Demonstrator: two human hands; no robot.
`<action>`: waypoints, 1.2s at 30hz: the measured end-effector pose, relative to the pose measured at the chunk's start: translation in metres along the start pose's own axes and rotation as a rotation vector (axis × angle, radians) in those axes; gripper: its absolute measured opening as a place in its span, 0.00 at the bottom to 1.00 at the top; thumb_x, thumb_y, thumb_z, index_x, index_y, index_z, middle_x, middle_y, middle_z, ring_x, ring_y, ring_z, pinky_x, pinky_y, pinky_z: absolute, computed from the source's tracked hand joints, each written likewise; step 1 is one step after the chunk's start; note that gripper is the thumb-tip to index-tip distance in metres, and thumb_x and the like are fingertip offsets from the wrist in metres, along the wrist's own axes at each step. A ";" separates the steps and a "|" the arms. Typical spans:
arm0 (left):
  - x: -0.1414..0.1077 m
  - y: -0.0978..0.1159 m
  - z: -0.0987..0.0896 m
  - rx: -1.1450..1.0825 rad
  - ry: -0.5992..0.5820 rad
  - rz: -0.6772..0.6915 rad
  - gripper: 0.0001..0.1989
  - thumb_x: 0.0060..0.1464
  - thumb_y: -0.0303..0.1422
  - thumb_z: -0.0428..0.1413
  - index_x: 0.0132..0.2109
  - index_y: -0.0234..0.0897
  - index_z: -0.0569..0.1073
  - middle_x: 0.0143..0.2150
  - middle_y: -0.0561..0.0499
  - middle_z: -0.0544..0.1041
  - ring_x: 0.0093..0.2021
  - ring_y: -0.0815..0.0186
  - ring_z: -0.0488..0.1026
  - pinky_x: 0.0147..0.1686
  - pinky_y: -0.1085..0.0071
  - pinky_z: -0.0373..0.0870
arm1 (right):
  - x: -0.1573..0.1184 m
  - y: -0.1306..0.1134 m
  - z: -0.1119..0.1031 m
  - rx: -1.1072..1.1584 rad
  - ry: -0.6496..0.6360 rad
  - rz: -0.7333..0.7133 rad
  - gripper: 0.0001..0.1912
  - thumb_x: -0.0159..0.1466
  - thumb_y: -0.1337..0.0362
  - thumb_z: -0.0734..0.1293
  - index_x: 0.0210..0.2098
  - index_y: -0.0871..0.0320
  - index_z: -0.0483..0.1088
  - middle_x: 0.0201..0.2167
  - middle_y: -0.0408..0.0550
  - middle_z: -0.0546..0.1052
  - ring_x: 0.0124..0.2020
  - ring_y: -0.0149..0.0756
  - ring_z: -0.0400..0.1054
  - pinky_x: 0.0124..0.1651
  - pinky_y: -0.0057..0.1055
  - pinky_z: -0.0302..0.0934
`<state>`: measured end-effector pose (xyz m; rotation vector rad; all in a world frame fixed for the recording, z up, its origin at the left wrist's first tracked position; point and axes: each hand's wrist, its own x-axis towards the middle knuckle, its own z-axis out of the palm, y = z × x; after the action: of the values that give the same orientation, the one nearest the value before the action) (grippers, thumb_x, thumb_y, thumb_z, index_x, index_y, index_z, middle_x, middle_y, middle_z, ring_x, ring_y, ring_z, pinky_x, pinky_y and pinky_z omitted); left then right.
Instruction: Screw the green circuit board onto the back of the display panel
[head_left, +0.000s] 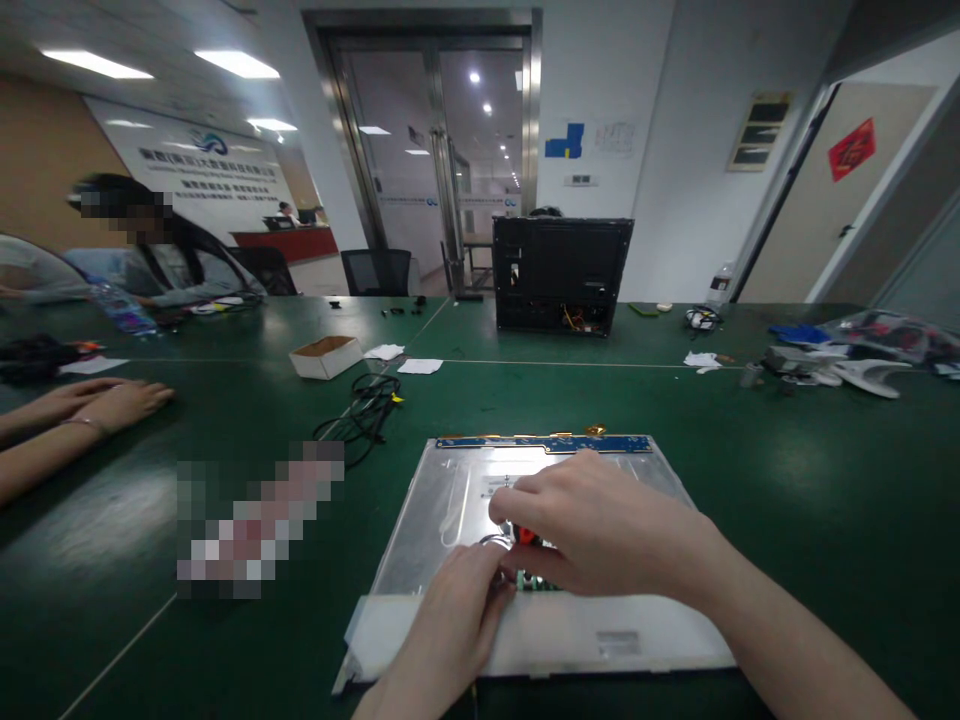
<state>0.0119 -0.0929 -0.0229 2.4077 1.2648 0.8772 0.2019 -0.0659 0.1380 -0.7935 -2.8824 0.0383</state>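
A flat display panel (405,545) lies on the table with its metal back up and a white strip along the near edge. A narrow blue circuit board (525,444) runs along its far edge. My right hand (600,520) is closed around a red-and-black screwdriver (527,536) over the panel's middle; its tip is hidden. My left hand (457,610) rests on the near part of the panel, fingertips pinched beside the tool. What they hold, if anything, is hidden. Part of a green circuit board (536,582) shows beneath my hands.
The green table (825,520) holds a black monitor housing (562,270) upright at the back, a white box (326,358), black cables (367,410) and loose parts (825,365) at right. Another person's hands (112,408) rest at left; a water bottle (124,308) lies beyond.
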 end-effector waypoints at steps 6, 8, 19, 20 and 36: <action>0.001 0.001 0.000 -0.005 -0.008 0.013 0.07 0.56 0.24 0.46 0.38 0.38 0.66 0.37 0.47 0.75 0.36 0.59 0.72 0.35 0.65 0.65 | 0.002 0.000 0.005 -0.006 0.002 -0.001 0.07 0.65 0.60 0.63 0.38 0.57 0.66 0.31 0.44 0.76 0.28 0.32 0.66 0.26 0.31 0.41; 0.001 0.002 -0.001 -0.006 -0.005 0.016 0.07 0.56 0.24 0.46 0.38 0.38 0.66 0.37 0.47 0.75 0.36 0.59 0.72 0.34 0.65 0.65 | 0.003 0.001 0.006 -0.003 -0.001 0.005 0.07 0.64 0.60 0.63 0.38 0.57 0.67 0.31 0.44 0.76 0.28 0.32 0.65 0.26 0.31 0.41; 0.001 0.003 -0.003 -0.023 -0.026 0.010 0.07 0.56 0.24 0.46 0.38 0.39 0.66 0.36 0.48 0.74 0.36 0.58 0.71 0.35 0.65 0.64 | 0.003 0.001 0.006 0.006 -0.006 -0.021 0.06 0.65 0.62 0.62 0.38 0.58 0.66 0.30 0.44 0.75 0.27 0.31 0.64 0.25 0.30 0.41; 0.001 0.003 -0.003 -0.026 -0.031 0.006 0.07 0.56 0.24 0.46 0.38 0.39 0.66 0.36 0.48 0.74 0.36 0.58 0.71 0.35 0.65 0.64 | 0.002 0.001 0.006 0.007 -0.008 -0.023 0.06 0.65 0.62 0.62 0.38 0.58 0.66 0.31 0.44 0.75 0.27 0.31 0.64 0.25 0.31 0.42; 0.002 0.003 -0.003 -0.036 -0.058 -0.019 0.07 0.57 0.24 0.45 0.38 0.39 0.66 0.34 0.50 0.74 0.34 0.60 0.70 0.34 0.67 0.62 | 0.000 0.003 0.005 0.034 -0.051 -0.001 0.06 0.63 0.64 0.62 0.39 0.57 0.65 0.32 0.45 0.75 0.27 0.31 0.63 0.25 0.30 0.42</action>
<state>0.0129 -0.0931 -0.0177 2.3717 1.2374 0.8120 0.2031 -0.0634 0.1327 -0.7966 -2.9211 0.1082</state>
